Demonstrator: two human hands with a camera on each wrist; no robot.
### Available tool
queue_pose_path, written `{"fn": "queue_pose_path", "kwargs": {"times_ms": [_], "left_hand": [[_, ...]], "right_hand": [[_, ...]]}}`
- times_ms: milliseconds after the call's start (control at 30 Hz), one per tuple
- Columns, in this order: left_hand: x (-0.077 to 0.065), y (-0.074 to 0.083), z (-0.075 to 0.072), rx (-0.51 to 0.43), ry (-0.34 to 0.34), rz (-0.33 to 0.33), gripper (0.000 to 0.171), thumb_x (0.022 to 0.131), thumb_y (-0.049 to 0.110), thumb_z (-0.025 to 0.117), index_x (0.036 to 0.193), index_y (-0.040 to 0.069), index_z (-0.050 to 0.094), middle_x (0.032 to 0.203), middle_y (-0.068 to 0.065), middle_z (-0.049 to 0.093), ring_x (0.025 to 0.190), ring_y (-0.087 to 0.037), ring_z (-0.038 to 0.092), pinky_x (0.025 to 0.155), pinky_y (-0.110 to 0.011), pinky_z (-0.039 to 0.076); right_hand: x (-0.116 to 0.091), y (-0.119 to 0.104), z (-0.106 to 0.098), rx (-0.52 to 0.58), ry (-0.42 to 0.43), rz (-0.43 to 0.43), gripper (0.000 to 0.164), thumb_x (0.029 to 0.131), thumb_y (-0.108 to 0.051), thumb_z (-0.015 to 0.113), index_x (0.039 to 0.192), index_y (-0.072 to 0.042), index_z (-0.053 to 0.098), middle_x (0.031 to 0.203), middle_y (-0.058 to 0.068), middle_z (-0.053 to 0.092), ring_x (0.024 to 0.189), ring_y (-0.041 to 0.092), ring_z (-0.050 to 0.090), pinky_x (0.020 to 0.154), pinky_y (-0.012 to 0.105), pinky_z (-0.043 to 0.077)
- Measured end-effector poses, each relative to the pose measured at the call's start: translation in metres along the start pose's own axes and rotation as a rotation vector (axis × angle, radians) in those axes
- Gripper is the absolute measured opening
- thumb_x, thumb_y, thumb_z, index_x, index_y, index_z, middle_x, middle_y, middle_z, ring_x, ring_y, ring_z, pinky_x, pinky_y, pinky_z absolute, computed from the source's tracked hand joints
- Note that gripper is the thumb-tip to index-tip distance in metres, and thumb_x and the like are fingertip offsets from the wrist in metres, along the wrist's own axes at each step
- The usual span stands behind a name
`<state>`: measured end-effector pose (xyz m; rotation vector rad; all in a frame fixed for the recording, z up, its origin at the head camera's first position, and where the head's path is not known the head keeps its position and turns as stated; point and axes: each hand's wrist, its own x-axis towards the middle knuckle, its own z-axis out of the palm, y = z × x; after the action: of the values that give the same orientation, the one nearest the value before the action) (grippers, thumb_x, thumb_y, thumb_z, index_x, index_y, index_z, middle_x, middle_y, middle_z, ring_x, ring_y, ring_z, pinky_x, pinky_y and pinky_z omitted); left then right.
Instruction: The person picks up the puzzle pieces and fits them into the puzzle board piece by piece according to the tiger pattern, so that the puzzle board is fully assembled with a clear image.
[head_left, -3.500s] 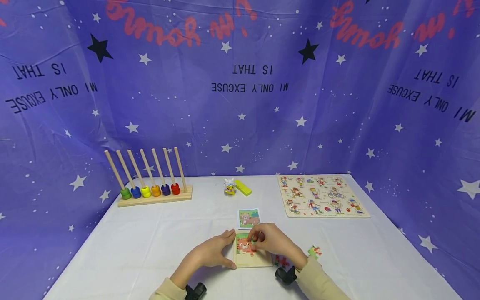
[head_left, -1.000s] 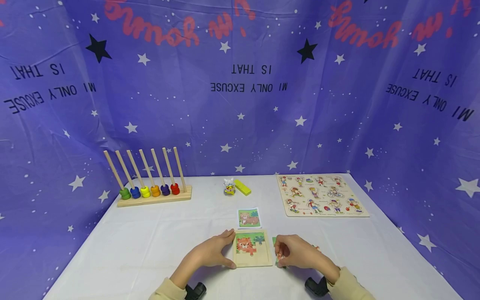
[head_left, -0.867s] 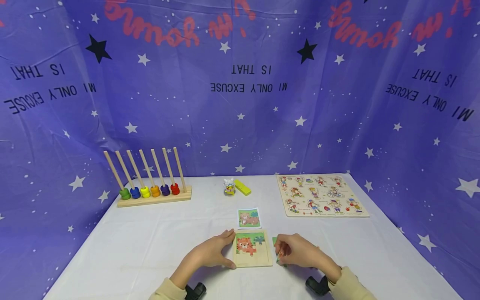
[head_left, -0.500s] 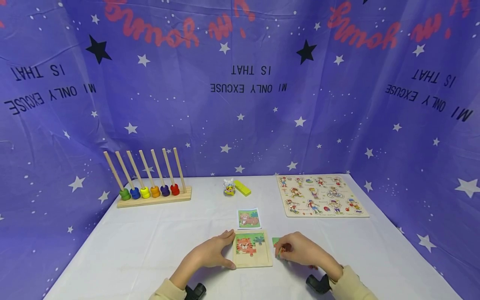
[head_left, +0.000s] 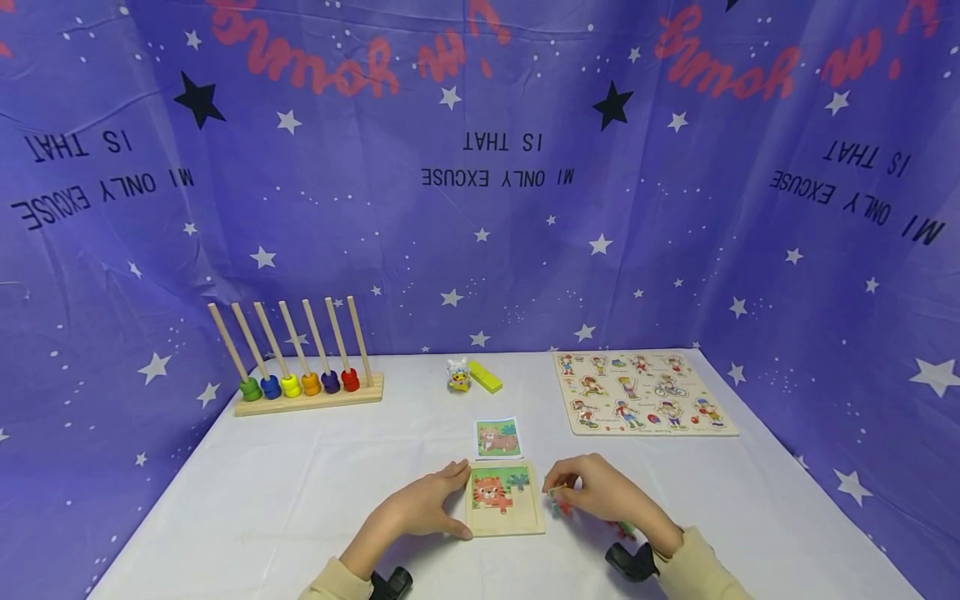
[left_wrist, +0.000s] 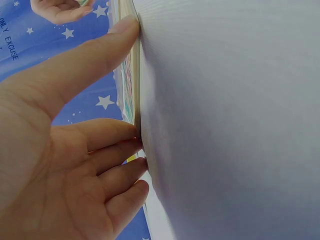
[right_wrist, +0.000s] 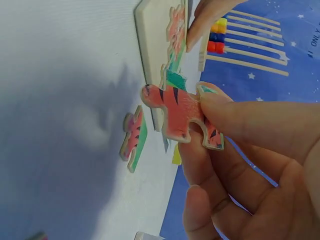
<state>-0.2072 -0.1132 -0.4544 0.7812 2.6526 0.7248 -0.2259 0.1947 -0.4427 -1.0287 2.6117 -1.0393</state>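
My left hand (head_left: 423, 504) rests against the left edge of the wooden puzzle tray (head_left: 506, 523), thumb at the near corner and fingers further up. Assembled pieces (head_left: 492, 490) in the tray show a red tiger's face and some green, at the upper left and along the top. Just right of the tray, my right hand (head_left: 596, 487) pinches a red, black-striped jigsaw piece (right_wrist: 177, 115) between thumb and fingers, tilted above the table. Below it in the right wrist view lies another striped piece (right_wrist: 134, 139) with a green edge. More loose pieces (head_left: 624, 529) are partly hidden by my right wrist.
A tiger picture card (head_left: 498, 438) lies behind the tray. Further back are a small figurine (head_left: 458, 375) and a yellow-green block (head_left: 486, 377). A peg stand with coloured beads (head_left: 309, 392) is at left, a board of sports figures (head_left: 645, 392) at right.
My right hand has moved from over the tray to the loose pieces at its right and lifted a striped one. A blue-green piece now shows at the tray's upper right. The left hand stays put.
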Motion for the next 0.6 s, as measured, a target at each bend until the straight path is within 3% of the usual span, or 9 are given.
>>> {"fn": "queue_pose_path", "kwargs": {"times_ms": [233,600], "left_hand": [[0.0,0.0,-0.001,-0.002,0.0,-0.007,0.095,0.073,0.042,0.081,0.144,-0.005,0.038,0.153,-0.018,0.031,0.14,-0.036,0.029,0.112,-0.05,0.028],[0.001,0.0,0.0,0.003,-0.002,-0.014,0.095,0.073,0.042,0.081,0.145,-0.004,0.038,0.154,-0.016,0.031,0.14,-0.035,0.028,0.112,-0.05,0.028]], "right_hand": [[0.005,-0.006,0.003,-0.016,0.053,0.003,0.016,0.085,0.001,0.068,0.088,-0.015,0.067,0.081,-0.007,0.068,0.073,0.004,0.061,0.059,0.023,0.049],[0.014,-0.004,0.013,0.026,0.077,-0.017,0.015,0.083,0.004,0.069,0.088,-0.009,0.065,0.08,-0.002,0.068,0.072,0.004,0.06,0.063,0.023,0.05]]}}
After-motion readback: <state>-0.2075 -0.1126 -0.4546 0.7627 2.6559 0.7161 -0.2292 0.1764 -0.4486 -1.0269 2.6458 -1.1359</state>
